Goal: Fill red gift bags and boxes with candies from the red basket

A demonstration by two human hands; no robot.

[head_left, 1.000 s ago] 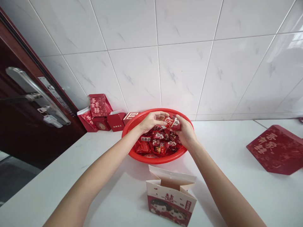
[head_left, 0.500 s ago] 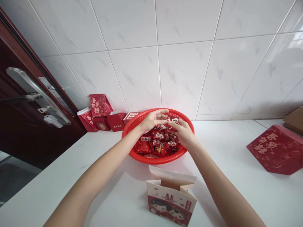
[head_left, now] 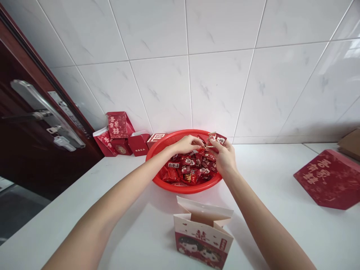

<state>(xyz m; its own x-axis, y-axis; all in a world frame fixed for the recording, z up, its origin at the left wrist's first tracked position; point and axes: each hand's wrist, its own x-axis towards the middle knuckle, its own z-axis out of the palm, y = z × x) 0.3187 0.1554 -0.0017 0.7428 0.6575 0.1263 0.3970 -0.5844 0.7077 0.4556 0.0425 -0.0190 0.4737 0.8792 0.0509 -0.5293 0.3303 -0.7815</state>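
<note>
A red plastic basket (head_left: 188, 189) against the wall holds many red-wrapped candies (head_left: 188, 161). Over its right rim, my right hand (head_left: 225, 155) is closed on wrapped candies (head_left: 221, 140) that stick up past the fingertips. My left hand (head_left: 189, 144) reaches over the back of the basket with its fingers bent down among the candies; what its fingertips hold, if anything, is too small to name. Nearer to me, a white and red paper gift bag (head_left: 202, 240) stands upright with its top open.
Several red boxes (head_left: 120, 131) stand by the wall at the left, near a dark red door (head_left: 25, 150) with a metal handle. At the right lie a large red box (head_left: 329, 178) and a brown cardboard piece (head_left: 350, 142).
My right hand has moved right and turned upward with candies in it. My left hand has drawn apart from it, with its fingers now curled lower over the basket.
</note>
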